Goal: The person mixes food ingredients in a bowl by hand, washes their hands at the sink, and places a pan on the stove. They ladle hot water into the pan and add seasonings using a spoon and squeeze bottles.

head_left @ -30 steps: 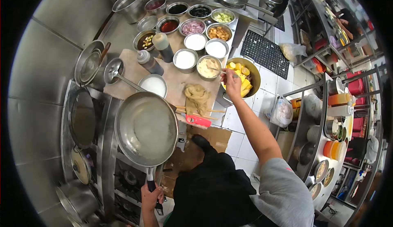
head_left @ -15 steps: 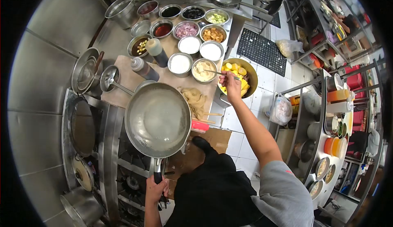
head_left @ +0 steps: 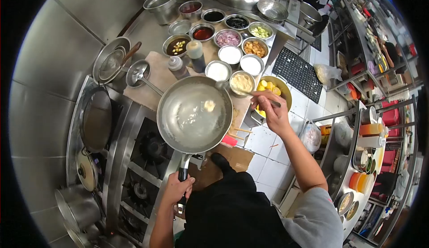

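Observation:
My left hand (head_left: 178, 187) is wrapped round the black handle of a frying pan (head_left: 187, 127), held level over the counter's front edge. A small pale yellowish lump (head_left: 208, 105) lies in the pan's right half, amid a shiny film. With closed fingers my right hand (head_left: 273, 111) grips a spoon (head_left: 264, 99), whose front end reaches left over the pan's rim. Behind the spoon stands a bowl of creamy paste (head_left: 241, 82). The pot of yellow pieces (head_left: 285, 93) is partly hidden by my right hand.
Two squeeze bottles (head_left: 195, 55) and several bowls with white contents, onions (head_left: 228, 38) and sauces stand behind the pan. A ladle (head_left: 140, 71) lies at the left. The gas stove (head_left: 152, 145) is lower left. A person in dark clothing is partly visible at the top right.
The pan has moved right, towards the paste bowl. My right hand has drawn the spoon out of the paste and over the pan's rim. A pale lump now lies in the pan.

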The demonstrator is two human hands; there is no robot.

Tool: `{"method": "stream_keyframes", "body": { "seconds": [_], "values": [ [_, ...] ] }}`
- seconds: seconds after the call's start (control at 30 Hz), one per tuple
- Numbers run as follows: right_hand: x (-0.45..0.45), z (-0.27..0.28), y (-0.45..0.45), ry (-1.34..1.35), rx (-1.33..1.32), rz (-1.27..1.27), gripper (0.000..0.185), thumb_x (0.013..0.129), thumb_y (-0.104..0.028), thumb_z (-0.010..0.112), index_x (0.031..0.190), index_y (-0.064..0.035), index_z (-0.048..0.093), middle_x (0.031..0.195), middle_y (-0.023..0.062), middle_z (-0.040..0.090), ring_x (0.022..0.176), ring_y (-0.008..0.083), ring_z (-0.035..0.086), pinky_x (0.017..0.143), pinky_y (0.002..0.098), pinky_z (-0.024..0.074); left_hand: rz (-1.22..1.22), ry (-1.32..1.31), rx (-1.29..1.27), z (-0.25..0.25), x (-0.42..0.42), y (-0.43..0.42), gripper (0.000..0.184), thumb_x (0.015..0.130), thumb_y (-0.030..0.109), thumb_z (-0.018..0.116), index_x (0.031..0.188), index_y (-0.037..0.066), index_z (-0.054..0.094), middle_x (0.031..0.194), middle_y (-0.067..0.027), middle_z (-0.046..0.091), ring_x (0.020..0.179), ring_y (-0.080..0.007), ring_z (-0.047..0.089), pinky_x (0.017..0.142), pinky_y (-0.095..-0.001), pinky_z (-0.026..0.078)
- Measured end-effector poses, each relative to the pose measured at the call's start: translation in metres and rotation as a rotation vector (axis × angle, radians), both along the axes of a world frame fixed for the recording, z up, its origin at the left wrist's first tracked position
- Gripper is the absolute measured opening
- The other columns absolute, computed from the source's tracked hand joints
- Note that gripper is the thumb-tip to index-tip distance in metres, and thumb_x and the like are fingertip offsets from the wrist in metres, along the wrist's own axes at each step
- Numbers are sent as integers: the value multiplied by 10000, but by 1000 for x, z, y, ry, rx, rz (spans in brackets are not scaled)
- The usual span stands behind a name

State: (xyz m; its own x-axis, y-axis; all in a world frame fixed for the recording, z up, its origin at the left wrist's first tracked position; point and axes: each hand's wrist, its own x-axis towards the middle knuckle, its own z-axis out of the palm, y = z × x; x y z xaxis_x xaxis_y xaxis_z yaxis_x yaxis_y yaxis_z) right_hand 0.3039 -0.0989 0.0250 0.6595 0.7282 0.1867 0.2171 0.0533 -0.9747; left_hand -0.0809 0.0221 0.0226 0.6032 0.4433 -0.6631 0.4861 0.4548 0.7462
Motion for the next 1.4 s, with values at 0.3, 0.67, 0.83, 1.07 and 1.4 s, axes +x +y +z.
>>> {"method": "stream_keyframes", "body": {
  "seconds": [0.3, 0.67, 0.83, 1.07, 1.4],
  "values": [
    [47, -144, 21, 10, -284, -172, 337, 1003, -268, 604, 1202, -11, 694, 897, 100, 682, 884, 185, 636, 839, 310, 498, 69, -3, -7, 0, -33, -5, 204, 892, 27, 657, 779, 51, 489, 542, -24, 510, 404, -119, 500, 382, -276, 394],
    [50, -53, 97, -190, -281, -93, 586, 821, -153, 766, 1337, -1, 533, 1224, 183, 619, 1112, 288, 616, 956, 413, 507, 322, 85, 70, -13, -125, -37, 178, 897, 48, 651, 812, 45, 494, 546, -31, 516, 409, -126, 509, 388, -273, 408],
    [81, -132, 276, -500, -57, -8, 829, 751, -127, 828, 1439, 7, 385, 1349, 205, 578, 1203, 316, 599, 1013, 386, 487, 444, 146, 93, -11, -150, -64, 236, 906, 94, 640, 718, 46, 506, 525, -35, 517, 406, -143, 514, 408, -290, 419],
    [82, -153, 338, -187, 80, 119, 524, 753, -107, 821, 1213, 9, 600, 1112, 99, 668, 1001, 213, 636, 894, 355, 508, 617, 232, 111, -36, -179, -85, 248, 877, 156, 696, 718, 52, 536, 537, -53, 553, 441, -161, 555, 435, -302, 434],
    [18, 77, 265, -443, -45, 516, 681, 650, -87, 817, 1260, -10, 527, 1106, 91, 636, 999, 185, 614, 935, 326, 488, 578, 223, 124, -56, -207, -83, 240, 907, 144, 674, 750, 47, 520, 553, -37, 547, 446, -142, 541, 448, -301, 424]
  ]
}}
